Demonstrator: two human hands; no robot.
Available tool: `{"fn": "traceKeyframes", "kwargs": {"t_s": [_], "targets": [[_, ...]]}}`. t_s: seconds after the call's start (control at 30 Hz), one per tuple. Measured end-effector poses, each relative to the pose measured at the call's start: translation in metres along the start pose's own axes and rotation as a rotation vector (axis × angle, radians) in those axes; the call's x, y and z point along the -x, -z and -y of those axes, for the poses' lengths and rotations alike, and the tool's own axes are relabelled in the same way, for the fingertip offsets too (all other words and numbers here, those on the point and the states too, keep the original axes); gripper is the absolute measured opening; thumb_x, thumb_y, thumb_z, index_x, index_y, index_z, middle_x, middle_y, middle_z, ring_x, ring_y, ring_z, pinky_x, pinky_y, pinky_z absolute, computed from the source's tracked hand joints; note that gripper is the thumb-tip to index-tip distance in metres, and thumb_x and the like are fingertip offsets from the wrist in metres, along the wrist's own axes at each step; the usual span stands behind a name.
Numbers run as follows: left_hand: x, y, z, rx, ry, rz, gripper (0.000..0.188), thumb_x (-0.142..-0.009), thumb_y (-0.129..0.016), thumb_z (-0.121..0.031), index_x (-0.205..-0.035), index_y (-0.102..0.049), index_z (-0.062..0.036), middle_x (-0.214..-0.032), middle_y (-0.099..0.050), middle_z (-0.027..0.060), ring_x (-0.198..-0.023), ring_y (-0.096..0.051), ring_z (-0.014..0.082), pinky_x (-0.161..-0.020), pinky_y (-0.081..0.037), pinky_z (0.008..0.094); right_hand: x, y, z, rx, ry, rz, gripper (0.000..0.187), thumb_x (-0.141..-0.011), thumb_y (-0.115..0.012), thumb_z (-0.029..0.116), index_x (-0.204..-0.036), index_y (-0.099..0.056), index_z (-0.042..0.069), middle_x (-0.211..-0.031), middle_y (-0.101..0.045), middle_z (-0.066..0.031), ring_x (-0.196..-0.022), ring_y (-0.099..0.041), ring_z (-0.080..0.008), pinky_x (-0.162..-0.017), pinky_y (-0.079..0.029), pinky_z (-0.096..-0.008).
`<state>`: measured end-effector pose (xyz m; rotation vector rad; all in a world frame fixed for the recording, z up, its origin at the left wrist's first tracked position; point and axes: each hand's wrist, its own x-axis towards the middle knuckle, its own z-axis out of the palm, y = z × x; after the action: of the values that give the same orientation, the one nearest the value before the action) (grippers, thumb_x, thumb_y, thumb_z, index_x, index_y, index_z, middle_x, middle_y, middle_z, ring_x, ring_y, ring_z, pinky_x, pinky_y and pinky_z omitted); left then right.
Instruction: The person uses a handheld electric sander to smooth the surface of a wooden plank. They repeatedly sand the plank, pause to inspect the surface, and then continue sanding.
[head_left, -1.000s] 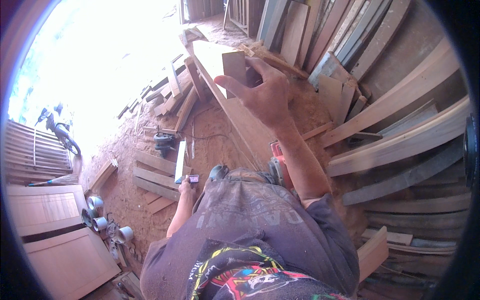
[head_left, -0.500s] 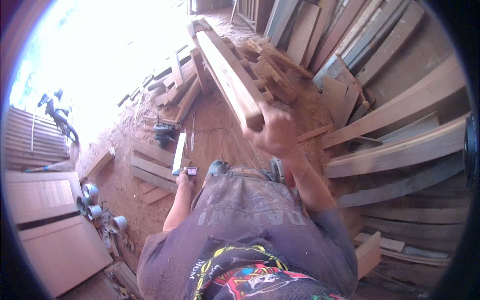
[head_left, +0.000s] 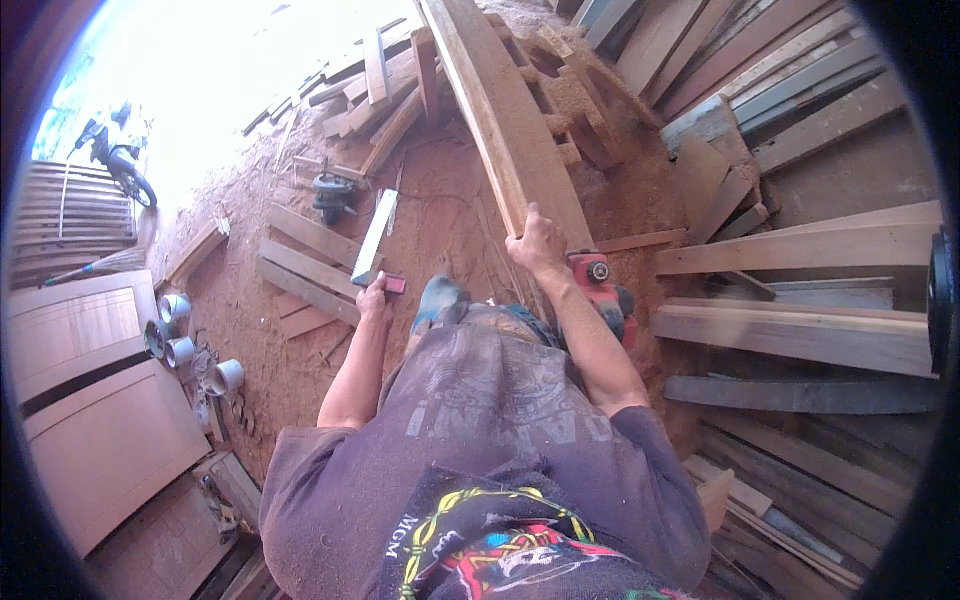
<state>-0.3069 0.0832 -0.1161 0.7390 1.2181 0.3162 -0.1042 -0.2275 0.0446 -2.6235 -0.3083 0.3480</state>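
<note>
My left hand is closed round the dark handle of a try square, whose long pale blade points away from me. Out in front, my right hand grips the near end of a long squared length of wood. That piece lies lengthwise along the left edge of a wide brown plank. Just right of my right forearm is a red power tool, partly hidden by the arm.
Offcuts and sawdust-covered wooden blocks lie ahead. Boards are stacked at the right. A dark machine sits on the sandy floor. Panelled doors and metal cups are at the left, a motorcycle farther off.
The length of wood, its near end lifted in my right hand before, now rests lower on the plank. The try square has shifted slightly. The red power tool has come into view.
</note>
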Motion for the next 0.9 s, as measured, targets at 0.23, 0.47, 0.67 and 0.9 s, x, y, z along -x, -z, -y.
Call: {"fn": "traceKeyframes", "kwargs": {"t_s": [0.23,0.47,0.67,0.9], "targets": [[0.026,-0.025,-0.006,-0.04,-0.07,0.107,0.031,-0.101,-0.073,-0.011,-0.13,-0.06,-0.0126,-0.11,-0.069,0.0022,-0.094,-0.073,0.0203,-0.076,-0.064,0.0405,0.037,0.036,-0.006,-0.029,0.138,-0.153,0.077,-0.085,-0.088,0.037,-0.144,-0.057,0.0,-0.13,-0.069,-0.0283,-0.123,-0.067,-0.0457,-0.106,-0.054,-0.0527],[0.025,-0.043,-0.016,-0.05,-0.119,0.215,0.032,-0.102,-0.074,-0.013,-0.131,-0.06,-0.0137,-0.113,-0.069,0.002,-0.099,-0.072,0.0185,-0.08,-0.063,0.0383,0.164,0.098,-0.069,0.024,-0.135,-0.283,0.059,-0.093,-0.084,0.037,-0.133,-0.065,-0.002,-0.12,-0.069,-0.022,-0.112,-0.068,-0.0366,-0.097,-0.054,-0.0454],[0.039,-0.095,-0.016,-0.078,-0.025,0.295,0.031,-0.102,-0.074,-0.014,-0.13,-0.06,-0.0144,-0.113,-0.07,0.0027,-0.099,-0.072,0.0176,-0.078,-0.063,0.0381,0.188,0.082,-0.093,-0.965,-0.588,0.04,0.044,-0.099,-0.078,0.05,-0.103,-0.07,0.007,-0.069,-0.058,0.0041,-0.057,-0.056,-0.0078,-0.051,-0.044,-0.0264],[0.04,-0.097,0.001,-0.104,-0.02,0.284,0.025,-0.102,-0.075,-0.015,-0.124,-0.061,-0.0137,-0.107,-0.072,0.0031,-0.093,-0.072,0.0192,-0.075,-0.062,0.0397,0.199,0.122,-0.044,-1.16,-0.412,0.044,0.056,-0.111,-0.057,0.055,-0.111,-0.067,-0.001,-0.071,-0.056,0.0018,-0.057,-0.05,-0.0066,-0.051,-0.04,-0.0248]]}}
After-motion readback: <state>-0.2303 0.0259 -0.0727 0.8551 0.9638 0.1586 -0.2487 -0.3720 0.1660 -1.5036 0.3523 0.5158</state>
